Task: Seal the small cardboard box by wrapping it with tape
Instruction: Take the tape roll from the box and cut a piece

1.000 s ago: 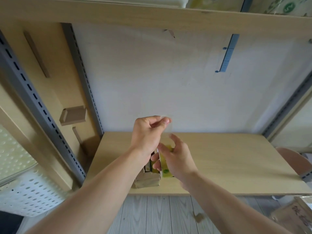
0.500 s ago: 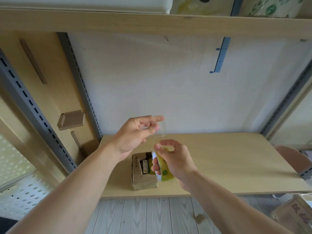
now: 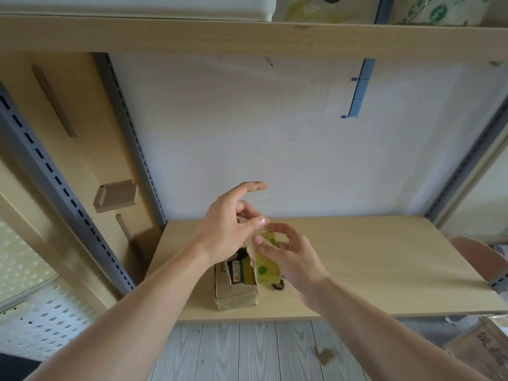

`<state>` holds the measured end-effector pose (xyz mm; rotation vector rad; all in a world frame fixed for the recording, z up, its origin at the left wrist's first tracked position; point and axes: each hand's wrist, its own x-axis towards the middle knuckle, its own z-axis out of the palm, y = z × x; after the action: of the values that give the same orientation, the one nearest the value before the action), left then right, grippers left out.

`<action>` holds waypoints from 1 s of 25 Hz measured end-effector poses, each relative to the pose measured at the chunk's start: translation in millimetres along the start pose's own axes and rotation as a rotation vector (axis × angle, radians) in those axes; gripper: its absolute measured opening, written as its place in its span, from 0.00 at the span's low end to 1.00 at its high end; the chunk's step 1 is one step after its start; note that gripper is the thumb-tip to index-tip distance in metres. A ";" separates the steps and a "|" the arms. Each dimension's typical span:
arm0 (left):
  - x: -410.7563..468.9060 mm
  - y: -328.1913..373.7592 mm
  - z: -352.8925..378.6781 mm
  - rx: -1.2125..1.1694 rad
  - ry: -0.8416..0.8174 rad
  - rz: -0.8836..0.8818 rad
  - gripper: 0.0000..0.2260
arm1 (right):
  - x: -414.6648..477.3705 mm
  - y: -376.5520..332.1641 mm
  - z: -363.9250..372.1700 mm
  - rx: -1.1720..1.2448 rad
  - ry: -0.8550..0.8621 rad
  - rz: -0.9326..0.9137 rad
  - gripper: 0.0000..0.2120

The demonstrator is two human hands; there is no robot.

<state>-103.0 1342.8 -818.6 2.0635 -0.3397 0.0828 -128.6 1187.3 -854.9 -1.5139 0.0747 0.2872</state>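
Shelf point(image 3: 371, 257) | box point(image 3: 236, 296) open — items point(image 3: 238, 273) inside | right grip point(image 3: 297, 262) holds tape roll point(image 3: 265, 270) | left grip point(image 3: 225, 232) unclear

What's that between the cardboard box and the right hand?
A yellowish tape roll, gripped by the right hand beside the open cardboard box; the head view shows it.

Tape roll point(image 3: 265, 270) in right hand point(image 3: 298, 261)

Both forearms point(image 3: 143, 306) are bare, left hand point(image 3: 228, 232) and right hand point(image 3: 295, 261) too (short thumbnails).
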 end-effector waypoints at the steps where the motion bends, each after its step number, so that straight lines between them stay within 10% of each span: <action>1: 0.4 -1.7 -0.5 0.021 0.021 0.017 0.24 | 3.0 2.0 -3.9 -0.033 0.047 -0.024 0.16; 7: 7.1 -19.9 -2.0 0.159 0.020 0.051 0.28 | 56.2 40.6 -48.2 -0.447 0.350 0.019 0.09; 16: 14.8 -46.7 -3.4 0.107 -0.021 0.020 0.38 | 138.2 139.4 -60.3 -1.418 -0.041 0.171 0.16; 25: 18.5 -44.4 8.6 0.176 0.048 0.099 0.41 | 145.9 154.1 -63.8 -1.431 0.067 0.306 0.15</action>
<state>-73.8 1352.0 -856.7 2.2138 -0.4170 0.2295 -15.5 1149.2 -1041.6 -2.9427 0.1750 0.5961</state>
